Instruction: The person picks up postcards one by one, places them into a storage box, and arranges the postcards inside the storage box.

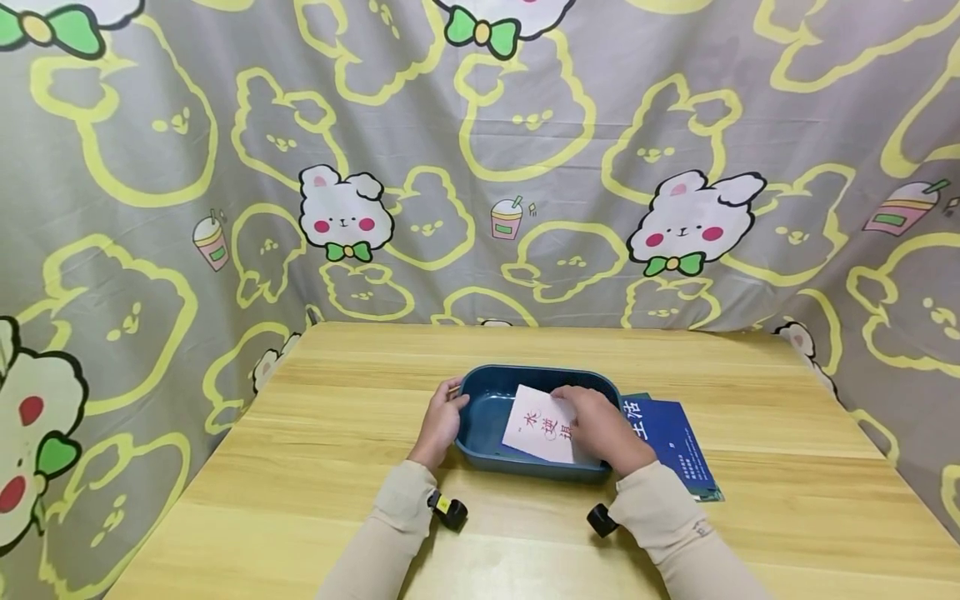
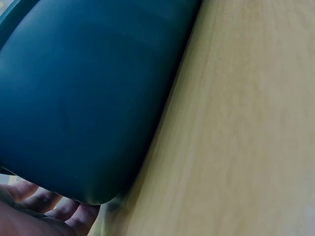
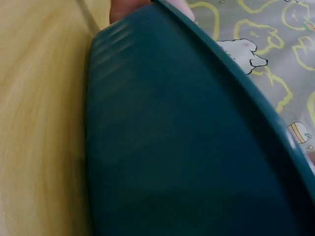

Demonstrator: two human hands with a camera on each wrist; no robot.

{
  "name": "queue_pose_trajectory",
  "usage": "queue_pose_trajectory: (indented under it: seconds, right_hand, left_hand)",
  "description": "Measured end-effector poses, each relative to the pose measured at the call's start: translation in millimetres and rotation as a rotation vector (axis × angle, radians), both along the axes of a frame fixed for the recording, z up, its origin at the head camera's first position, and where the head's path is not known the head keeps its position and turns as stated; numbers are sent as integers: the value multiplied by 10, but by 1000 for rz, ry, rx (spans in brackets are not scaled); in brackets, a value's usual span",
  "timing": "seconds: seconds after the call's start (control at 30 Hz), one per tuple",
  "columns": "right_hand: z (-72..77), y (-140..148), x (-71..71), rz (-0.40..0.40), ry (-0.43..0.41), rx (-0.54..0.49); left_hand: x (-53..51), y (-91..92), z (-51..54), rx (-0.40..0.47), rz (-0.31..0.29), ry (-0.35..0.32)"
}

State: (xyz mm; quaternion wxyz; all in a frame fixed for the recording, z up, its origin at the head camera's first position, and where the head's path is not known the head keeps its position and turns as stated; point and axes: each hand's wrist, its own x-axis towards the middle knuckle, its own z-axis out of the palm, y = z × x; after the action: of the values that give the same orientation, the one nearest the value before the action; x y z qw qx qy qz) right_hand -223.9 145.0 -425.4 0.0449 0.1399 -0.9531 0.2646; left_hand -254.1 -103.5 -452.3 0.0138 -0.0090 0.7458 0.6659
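Your left hand [image 1: 437, 425] grasps the left end of the dark teal plastic basin [image 1: 517, 469], thumb over the rim and fingers against the outer wall, as the left wrist view also shows. Your right hand [image 1: 606, 429] reaches over the basin's right half with its fingers folded onto the white card with red Chinese characters [image 1: 543, 425]; it appears to be grasping the card by its right side, though the thumb is hidden. The card sits slanted within the basin's outline, a blue edge showing beneath it; whether it touches the basin's floor you cannot tell from here. Just right of the basin, partly covered by your right arm, lies a blue booklet with white characters [image 1: 671, 442], a green edge [image 1: 637, 397] showing under it.

The step in hand looks like settling the card in the basin, though lifting it out would look much the same. If you are placing it, the next move calls for steadying the basin with your left hand, lowering the card flat and clear of the walls, then loosening your right fingers
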Motion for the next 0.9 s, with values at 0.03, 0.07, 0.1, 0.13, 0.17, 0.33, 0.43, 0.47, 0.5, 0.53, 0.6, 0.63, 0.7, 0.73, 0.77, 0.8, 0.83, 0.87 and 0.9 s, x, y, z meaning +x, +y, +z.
queue_pose_trajectory:
  seconds: [0.03, 0.07, 0.1, 0.13, 0.17, 0.33, 0.43, 0.47, 0.5, 0.53, 0.6, 0.63, 0.7, 0.73, 0.77, 0.8, 0.83, 0.87, 0.9]
  right_hand:
    - [-5, -2, 7, 4, -3, 20]
    - [-6, 0, 15, 12, -2, 28]
    - [-8, 5, 19, 24, 7, 29]
    - [-7, 17, 23, 38, 26, 18]
    - [-5, 31, 28, 43, 48, -2]
    - [49, 207, 18, -20, 187, -181]
    - [72, 419, -6, -146, 215, -219]
    - [75, 504, -10, -193, 196, -212]
    - [78, 592, -9, -238, 162, -200]
    - [80, 683, -5, -273, 115, -180]
    - [84, 852, 14, -328, -11, -115]
    - [87, 931, 27, -348, -88, -87]
    - [85, 1068, 54, -376, -244, -40]
    - [82, 1127, 63, -383, -314, -19]
    - [73, 1179, 67, -389, -372, -4]
    - [67, 1224, 72, -394, -420, 1]
    - [54, 1263, 72, -394, -444, 7]
    - [40, 1294, 72, -392, -458, 6]
    - [25, 1318, 70, -387, -464, -1]
  left_hand:
    - [-2, 2, -1, 0, -1, 0]
    - [-4, 4, -4, -2, -2, 0]
    - [-4, 7, -4, -5, -1, -3]
    - [-4, 9, -5, -6, 0, -6]
    - [-4, 10, -6, -8, 2, -6]
    - [-9, 18, -10, -8, 5, -13]
    - [-15, 18, -14, -5, 1, -13]
    - [-16, 16, -15, -6, 1, -14]
    - [-17, 13, -16, -8, 0, -14]
    - [-16, 10, -17, -10, 0, -11]
    - [-15, 4, -15, -14, 5, -11]
    - [-14, 2, -9, -14, 8, -13]
    - [-14, 1, 2, -12, 13, -14]
    - [-13, 0, 8, -13, 13, -13]
    - [-14, 0, 13, -13, 14, -16]
    - [-14, 1, 17, -13, 13, -16]
    - [-14, 1, 17, -14, 11, -17]
    - [-13, 2, 17, -15, 9, -18]
    - [-12, 3, 16, -15, 7, -19]
